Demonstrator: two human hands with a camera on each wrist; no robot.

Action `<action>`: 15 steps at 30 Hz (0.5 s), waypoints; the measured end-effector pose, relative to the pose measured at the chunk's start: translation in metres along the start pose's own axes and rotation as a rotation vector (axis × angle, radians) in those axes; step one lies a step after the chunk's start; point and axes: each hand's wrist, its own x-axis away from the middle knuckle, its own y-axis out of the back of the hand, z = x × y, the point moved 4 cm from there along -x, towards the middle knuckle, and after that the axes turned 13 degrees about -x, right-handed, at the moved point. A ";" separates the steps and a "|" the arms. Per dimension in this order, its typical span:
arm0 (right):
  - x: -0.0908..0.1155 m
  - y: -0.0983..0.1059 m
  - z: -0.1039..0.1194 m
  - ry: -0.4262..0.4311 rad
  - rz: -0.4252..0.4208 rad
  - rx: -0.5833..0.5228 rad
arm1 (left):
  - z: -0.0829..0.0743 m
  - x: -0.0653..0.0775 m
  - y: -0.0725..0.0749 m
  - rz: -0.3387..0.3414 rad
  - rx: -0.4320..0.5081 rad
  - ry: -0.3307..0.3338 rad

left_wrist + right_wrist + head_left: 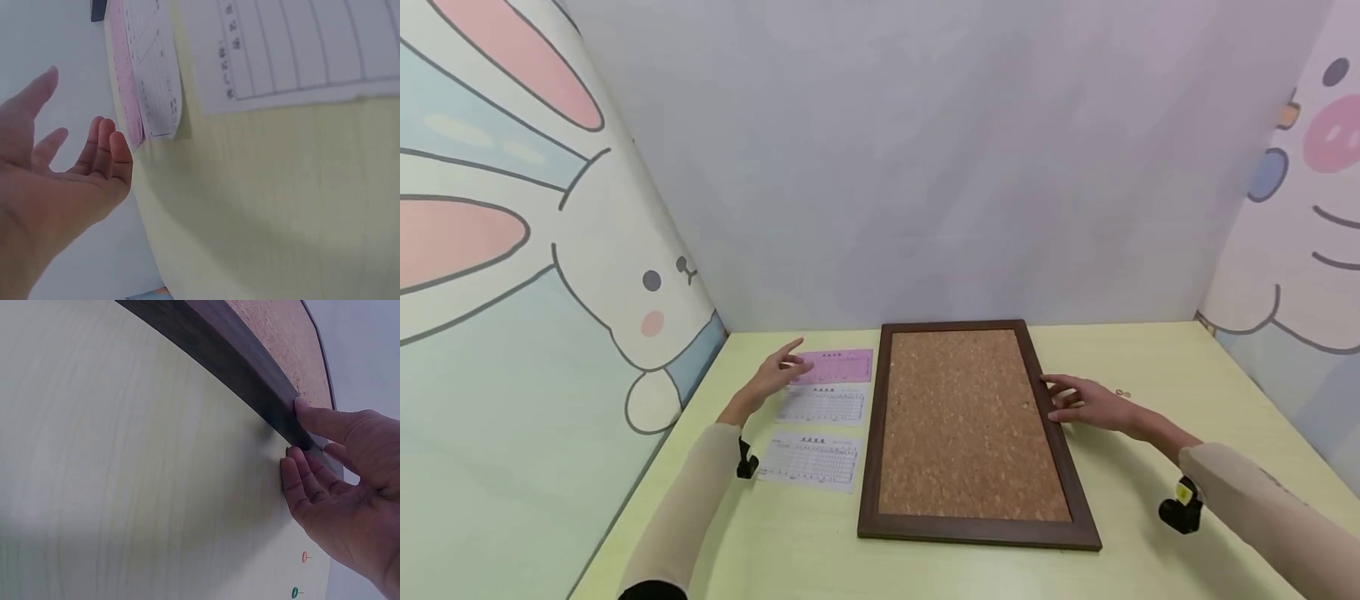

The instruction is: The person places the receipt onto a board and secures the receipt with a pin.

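A cork board (970,425) with a dark brown wooden frame lies on the table. My right hand (1093,404) is at its right edge; the right wrist view shows the thumb (319,419) on the frame (250,369) and the other fingers bent against its outer side. On the left, my left hand (775,372) hovers by the pink printed form (842,365), fingers spread and holding nothing. Two white printed forms, the middle one (823,406) and the nearest one (812,458), lie below the pink one in a column.
Several small push pins (1122,392) lie right of my right hand; the right wrist view shows an orange pin (305,557) and a green pin (295,592). A grey wall (880,167) stands behind the pale yellow table (790,542), with cartoon-painted walls on both sides.
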 end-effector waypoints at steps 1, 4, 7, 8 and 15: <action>-0.001 0.000 0.000 0.006 0.003 0.005 | 0.002 -0.003 0.001 0.001 0.000 0.017; -0.002 0.001 0.001 0.007 0.013 0.000 | 0.009 -0.010 0.004 -0.001 -0.005 0.072; -0.005 0.001 0.001 -0.001 0.030 -0.031 | 0.015 -0.014 0.006 -0.010 -0.015 0.121; -0.006 0.001 0.001 -0.006 0.034 -0.045 | 0.016 -0.015 0.007 -0.013 -0.020 0.132; -0.005 0.003 -0.002 -0.010 0.077 -0.140 | 0.023 -0.025 0.004 0.008 -0.042 0.201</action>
